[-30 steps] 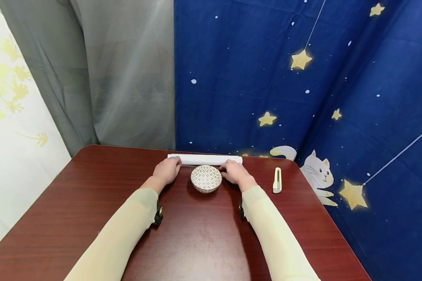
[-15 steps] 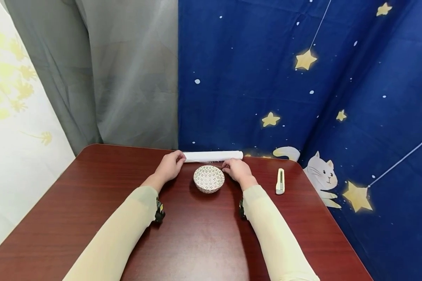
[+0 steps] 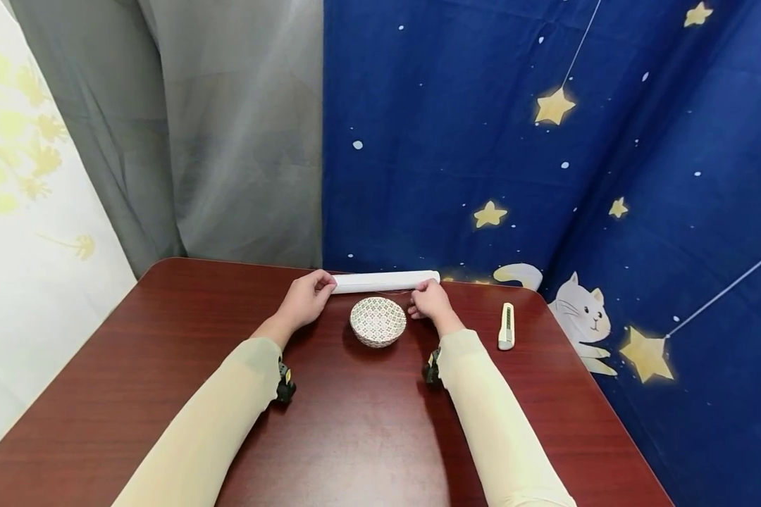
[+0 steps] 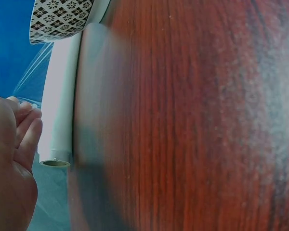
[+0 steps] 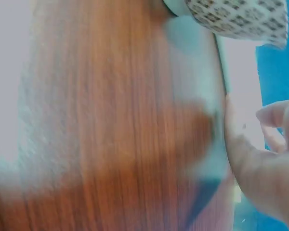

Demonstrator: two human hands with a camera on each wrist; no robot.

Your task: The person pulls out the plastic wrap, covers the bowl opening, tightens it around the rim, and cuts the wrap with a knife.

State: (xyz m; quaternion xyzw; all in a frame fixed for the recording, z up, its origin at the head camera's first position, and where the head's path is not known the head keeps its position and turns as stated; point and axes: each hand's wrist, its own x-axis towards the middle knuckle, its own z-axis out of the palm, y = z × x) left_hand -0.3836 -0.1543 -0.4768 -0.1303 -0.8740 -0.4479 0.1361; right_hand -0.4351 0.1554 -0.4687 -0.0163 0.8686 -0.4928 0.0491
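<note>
A roll of cling film (image 3: 380, 282) lies along the far table edge, its hollow end showing in the left wrist view. My left hand (image 3: 306, 297) is at its left end. Thumb and fingertips pinch the edge of clear film (image 4: 34, 67), which stretches from them toward the bowl side. My right hand (image 3: 431, 301) is at the roll's right end, fingers bent; in the blurred right wrist view, the thumb (image 5: 269, 114) shows beside the roll. I cannot tell whether it holds film. A patterned bowl (image 3: 378, 322) stands upright between the hands, just in front of the roll.
A pale utility knife (image 3: 506, 327) lies to the right of the right hand on the reddish-brown table (image 3: 355, 436). Grey (image 3: 241, 141) and blue star-print curtains (image 3: 418, 141) hang right behind the far edge. Dark wrist cameras (image 3: 285, 384) sit under both cuffs.
My left hand has gone from beside the roll to pinching the film at its left end. The right hand has shifted away from the bowl, rightward and up to the roll's right end.
</note>
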